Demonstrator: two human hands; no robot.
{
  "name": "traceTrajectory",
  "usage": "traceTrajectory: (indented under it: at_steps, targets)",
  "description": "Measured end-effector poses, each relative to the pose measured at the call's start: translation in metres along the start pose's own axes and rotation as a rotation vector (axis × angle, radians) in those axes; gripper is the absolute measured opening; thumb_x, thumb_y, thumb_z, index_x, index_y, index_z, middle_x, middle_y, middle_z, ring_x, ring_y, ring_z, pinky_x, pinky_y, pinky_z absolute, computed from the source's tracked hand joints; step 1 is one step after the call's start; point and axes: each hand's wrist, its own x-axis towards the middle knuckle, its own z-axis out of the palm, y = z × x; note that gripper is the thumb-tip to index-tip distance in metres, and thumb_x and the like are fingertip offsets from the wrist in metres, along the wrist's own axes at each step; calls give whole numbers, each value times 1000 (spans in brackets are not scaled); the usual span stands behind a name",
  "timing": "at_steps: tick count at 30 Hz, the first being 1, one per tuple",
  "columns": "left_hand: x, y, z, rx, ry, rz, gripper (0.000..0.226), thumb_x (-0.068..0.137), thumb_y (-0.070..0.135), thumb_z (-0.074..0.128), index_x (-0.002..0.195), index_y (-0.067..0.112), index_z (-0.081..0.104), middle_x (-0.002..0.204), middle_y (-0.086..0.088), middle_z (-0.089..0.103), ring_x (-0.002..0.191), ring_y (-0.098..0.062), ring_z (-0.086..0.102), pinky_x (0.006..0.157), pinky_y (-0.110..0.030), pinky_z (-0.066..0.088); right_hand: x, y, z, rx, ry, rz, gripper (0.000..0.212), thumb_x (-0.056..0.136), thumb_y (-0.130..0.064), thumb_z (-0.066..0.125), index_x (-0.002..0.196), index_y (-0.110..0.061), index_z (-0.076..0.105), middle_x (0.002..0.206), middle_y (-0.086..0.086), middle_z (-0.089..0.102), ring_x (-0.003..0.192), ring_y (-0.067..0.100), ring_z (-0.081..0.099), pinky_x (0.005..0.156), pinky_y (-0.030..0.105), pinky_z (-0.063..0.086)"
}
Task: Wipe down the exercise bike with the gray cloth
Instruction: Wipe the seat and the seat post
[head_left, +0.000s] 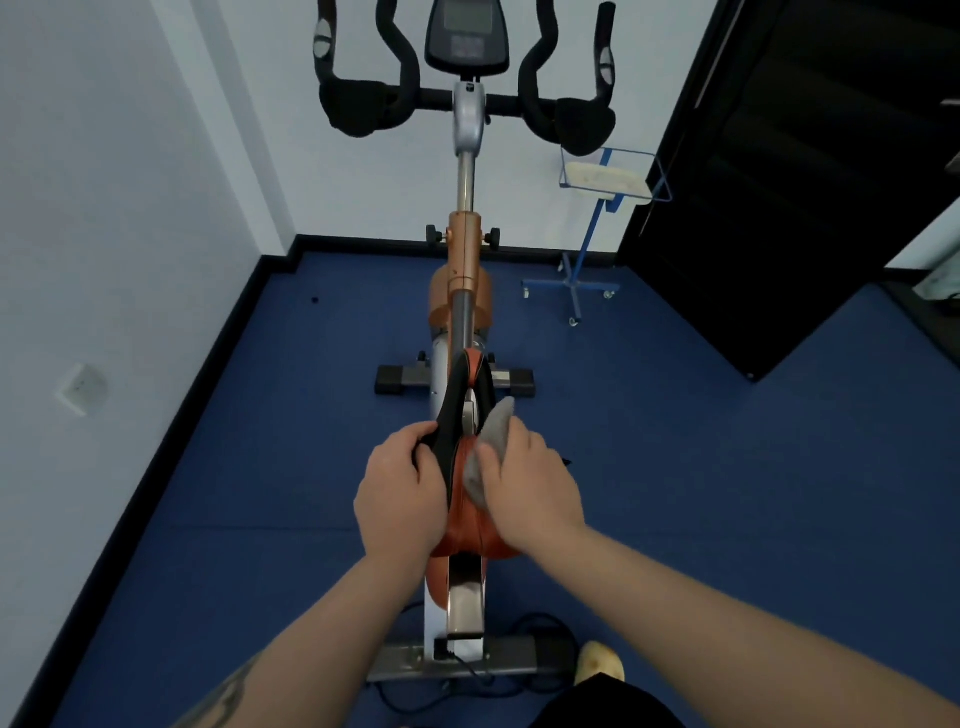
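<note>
My right hand grips the bunched gray cloth and presses it to the right side of the orange-and-black padded saddle, while my left hand curls round the saddle's left edge to steady it. To do this well I'd keep that brace firm, drag the cloth in long passes from the saddle's nose back toward me, and refold to a clean face before going on to the post ahead of the saddle. The orange-and-silver exercise bike stretches away from the saddle toward black foam handlebars and a dark console. I think the saddle cover is smooth vinyl, though blur hides its texture.
</note>
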Motion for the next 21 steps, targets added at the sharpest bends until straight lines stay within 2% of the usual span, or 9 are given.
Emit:
traceTrajectory:
  at_steps: [2,3,6,8,11,13,15,18,21]
  targets:
    - [1,-1,1,-6,0,9,31,97,18,42,115,33,63,103,18,62,97,-4,57,74,-28,45,-24,9,6,1,33,-80,69,95,-56,19,151,-16,21,141,5,43,121,23,48,94,39,47]
    - [1,-1,1,-3,1,6,31,97,18,42,116,32,63,104,17,63,96,-4,56,74,-28,45,-20,12,4,25,7,-75,66,97,-55,20,150,-16,23,141,5,43,121,23,48,94,39,46]
    - [2,-1,2,6,-7,-5,32,97,17,43,118,31,63,108,14,63,95,-2,51,76,-27,39,17,9,-9,87,-157,114,51,103,-45,18,126,-10,47,123,12,57,105,27,57,86,39,45]
    - [2,-2,1,10,-12,-1,32,97,17,43,118,31,63,109,14,63,95,-1,49,76,-27,38,19,1,-8,95,-114,164,51,103,-43,17,119,-10,51,118,12,60,102,27,57,82,38,44]
    - [3,-3,2,16,-15,14,32,97,18,43,118,30,63,110,12,64,94,1,47,74,-25,36,-22,-2,11,-36,131,68,57,100,-49,26,143,-13,36,138,7,48,122,23,47,95,37,45]
    - [3,-4,4,22,-13,8,32,97,19,42,118,31,63,109,12,64,91,2,46,73,-25,35,-39,-1,18,-79,160,-12,65,99,-51,28,153,-15,21,152,6,32,137,22,33,108,38,37]
    - [3,-4,5,28,-9,7,32,97,20,42,118,32,63,108,13,64,90,3,45,72,-24,34,-30,-1,15,-52,161,5,64,100,-50,29,154,-17,17,153,3,31,136,21,33,108,38,37]
    - [4,-5,5,33,-18,9,32,97,19,42,118,31,63,108,12,64,91,2,45,71,-25,34,-10,-6,7,-11,81,91,61,101,-48,30,153,-18,19,145,4,40,126,24,43,97,42,44]
    - [4,-6,4,27,-19,13,32,97,19,42,119,31,63,109,12,64,92,3,44,69,-24,34,-24,-7,14,-21,175,69,62,100,-50,30,152,-16,22,145,4,40,128,22,41,100,38,43]
